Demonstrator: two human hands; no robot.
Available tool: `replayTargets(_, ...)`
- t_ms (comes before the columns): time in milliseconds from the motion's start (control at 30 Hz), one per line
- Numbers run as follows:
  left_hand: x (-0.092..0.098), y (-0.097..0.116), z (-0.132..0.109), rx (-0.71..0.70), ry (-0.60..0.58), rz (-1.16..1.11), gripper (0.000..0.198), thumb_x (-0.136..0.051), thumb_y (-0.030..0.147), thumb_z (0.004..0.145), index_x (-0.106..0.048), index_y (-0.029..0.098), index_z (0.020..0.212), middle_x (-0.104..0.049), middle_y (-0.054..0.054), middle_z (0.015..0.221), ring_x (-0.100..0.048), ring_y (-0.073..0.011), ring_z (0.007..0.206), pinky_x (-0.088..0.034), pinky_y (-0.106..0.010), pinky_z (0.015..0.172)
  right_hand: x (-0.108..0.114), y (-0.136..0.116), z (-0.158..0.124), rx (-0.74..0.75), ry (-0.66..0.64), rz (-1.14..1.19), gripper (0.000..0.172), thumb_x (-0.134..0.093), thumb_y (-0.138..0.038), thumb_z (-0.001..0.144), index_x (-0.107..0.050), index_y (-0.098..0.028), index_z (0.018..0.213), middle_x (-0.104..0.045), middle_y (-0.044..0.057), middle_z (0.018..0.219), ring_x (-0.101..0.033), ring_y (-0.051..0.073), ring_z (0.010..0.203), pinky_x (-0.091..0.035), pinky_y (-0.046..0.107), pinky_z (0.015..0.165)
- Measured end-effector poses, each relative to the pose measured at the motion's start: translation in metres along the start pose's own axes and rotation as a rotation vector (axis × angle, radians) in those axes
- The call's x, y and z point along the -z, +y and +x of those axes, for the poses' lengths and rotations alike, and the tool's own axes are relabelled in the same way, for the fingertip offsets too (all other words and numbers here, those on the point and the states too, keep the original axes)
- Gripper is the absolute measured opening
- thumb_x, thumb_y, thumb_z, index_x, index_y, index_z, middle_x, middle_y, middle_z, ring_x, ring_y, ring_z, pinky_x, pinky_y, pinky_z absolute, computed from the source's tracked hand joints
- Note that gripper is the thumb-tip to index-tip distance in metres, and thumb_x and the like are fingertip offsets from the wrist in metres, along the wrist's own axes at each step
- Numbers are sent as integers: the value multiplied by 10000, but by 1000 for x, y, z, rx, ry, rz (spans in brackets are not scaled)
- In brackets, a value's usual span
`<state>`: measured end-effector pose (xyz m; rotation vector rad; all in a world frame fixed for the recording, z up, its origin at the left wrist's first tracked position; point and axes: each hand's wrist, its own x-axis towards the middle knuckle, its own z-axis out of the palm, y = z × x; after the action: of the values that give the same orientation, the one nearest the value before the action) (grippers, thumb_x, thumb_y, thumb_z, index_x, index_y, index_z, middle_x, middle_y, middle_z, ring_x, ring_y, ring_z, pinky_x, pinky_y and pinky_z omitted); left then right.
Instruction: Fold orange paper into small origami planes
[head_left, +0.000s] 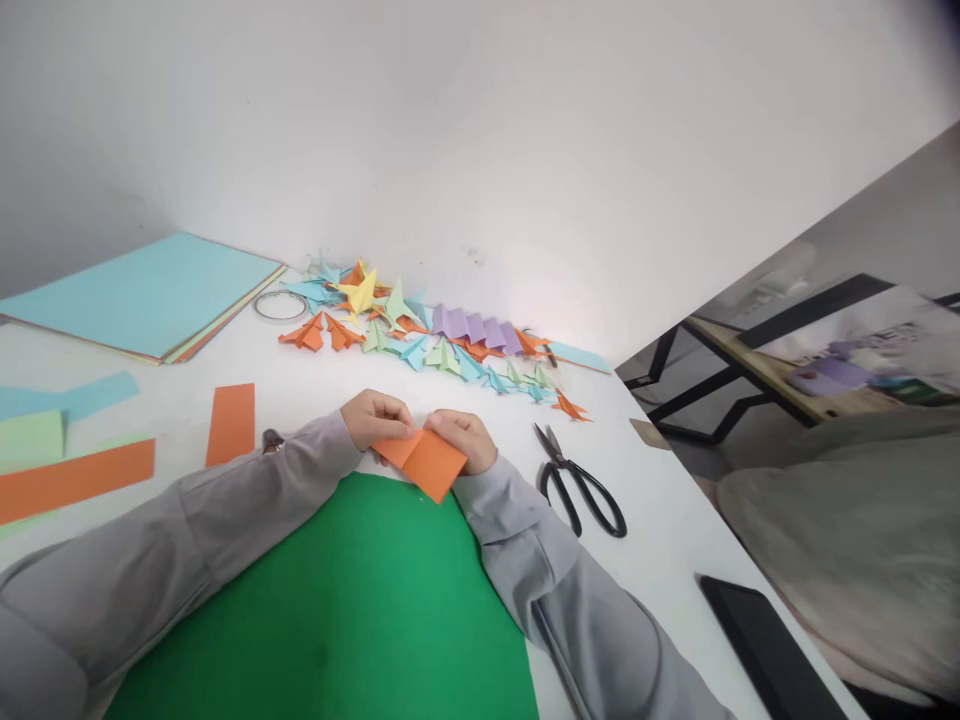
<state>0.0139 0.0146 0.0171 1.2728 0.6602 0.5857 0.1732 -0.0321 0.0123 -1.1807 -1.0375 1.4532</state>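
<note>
Both my hands pinch a folded orange paper (427,462) at the far edge of a green sheet (352,610). My left hand (375,418) grips the paper's left top corner with fingers curled. My right hand (469,438) holds the right top edge, fingers closed on it. Grey sleeves cover both arms. Black scissors (579,484) lie just right of my right hand.
A heap of folded paper figures (427,335) in several colours lies against the wall. A tape roll (280,305) and a stack of coloured sheets (150,295) sit at back left. Orange strips (231,422) and blue and green scraps lie at left. A black phone (765,650) lies near the table's right edge.
</note>
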Motion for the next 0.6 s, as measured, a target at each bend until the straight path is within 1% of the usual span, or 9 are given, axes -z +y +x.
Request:
replayTargets(33, -1, -1, 0, -14, 5, 4, 139, -683, 222, 524, -605, 110, 552, -547, 15, 400, -474, -80, 308, -334, -166, 304, -2, 1, -1, -22, -72, -51, 383, -744, -478, 478, -552, -146, 474, -470, -41, 363, -363, 57, 338, -226, 198, 367)
replayTargets(67, -1, -2, 0, -28, 32, 3, 146, -697, 217, 508, -608, 107, 544, -549, 16, 404, -473, -73, 322, -347, -165, 318, -3, 2, -2, -33, -116, -76, 362, -748, -453, 486, -554, -148, 491, -476, -44, 373, -369, 57, 346, -227, 197, 375)
replayTargets(100, -2, -2, 1, -36, 78, -5, 160, -715, 216, 486, -611, 105, 537, -547, 16, 402, -473, -70, 334, -361, -167, 332, -3, 3, -3, -38, -129, -78, 343, -747, -435, 498, -557, -149, 512, -486, -46, 388, -379, 59, 357, -233, 197, 386)
replayTargets(167, -2, -1, 3, -31, 196, -57, 207, -750, 222, 439, -616, 106, 545, -555, 17, 414, -492, -78, 371, -399, -183, 369, -3, 5, -3, -22, -88, -34, 323, -734, -422, 522, -558, -152, 539, -499, -47, 421, -394, 61, 385, -253, 200, 410)
replayTargets(233, -3, 0, 4, -10, 270, -132, 263, -772, 231, 414, -627, 116, 601, -577, 19, 450, -533, -102, 426, -440, -211, 416, -3, 7, -3, 18, -22, 15, 313, -721, -420, 533, -554, -156, 549, -500, -50, 443, -398, 62, 408, -267, 204, 432)
replayTargets(300, -4, 1, 4, -18, 272, -144, 285, -781, 217, 402, -639, 117, 627, -593, 16, 482, -548, -103, 470, -449, -213, 454, -4, 7, -2, 51, 2, 9, 303, -707, -420, 543, -558, -157, 553, -493, -51, 446, -389, 62, 415, -260, 208, 438)
replayTargets(400, -4, -1, 5, -72, 259, -58, 233, -778, 185, 392, -646, 107, 567, -588, 12, 477, -511, -74, 468, -418, -189, 464, -6, 8, -2, 65, -1, -40, 286, -694, -409, 540, -562, -156, 555, -479, -53, 444, -370, 63, 418, -242, 213, 437)
replayTargets(500, -3, -5, 6, -111, 271, -20, 210, -769, 197, 422, -660, 118, 583, -590, 12, 491, -501, -75, 477, -408, -193, 472, -7, 8, -2, 59, -8, -63, 246, -662, -382, 564, -558, -160, 564, -481, -53, 452, -372, 68, 427, -249, 215, 442)
replayTargets(600, -2, -9, 7, -156, 307, 41, 188, -760, 213, 457, -674, 127, 600, -597, 4, 517, -492, -78, 490, -398, -196, 481, -8, 8, -2, 82, 10, -100, 215, -625, -362, 568, -547, -164, 545, -469, -55, 445, -367, 70, 429, -254, 216, 444)
